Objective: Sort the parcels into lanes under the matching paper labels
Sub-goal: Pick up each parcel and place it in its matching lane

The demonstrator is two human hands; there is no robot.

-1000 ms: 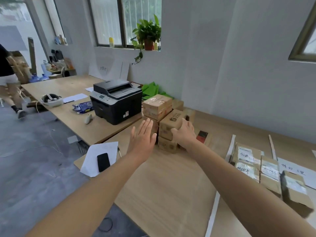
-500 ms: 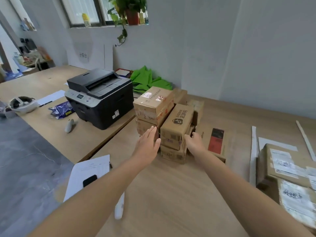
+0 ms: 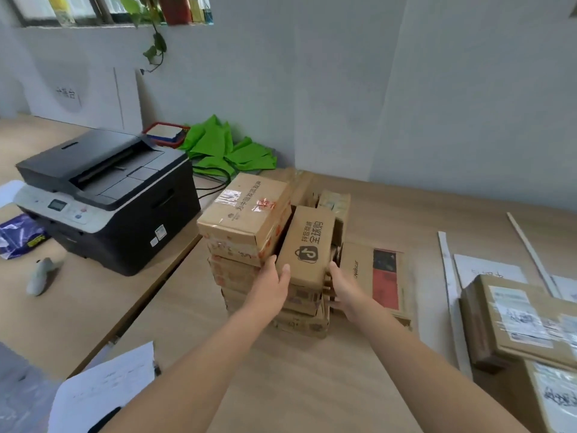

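Right of the printer (image 3: 109, 195), the left hand (image 3: 271, 287) and right hand (image 3: 345, 290) clasped the box (image 3: 307, 245) atop the stack (image 3: 299, 320) from either side.

Both forearms bare, extended forward. Left hand (image 3: 271, 284) grips near-left corner of the narrow parcel (image 3: 307, 242), thumb on its top. Right hand (image 3: 345, 290) clasps its near-right edge, fingers curled.
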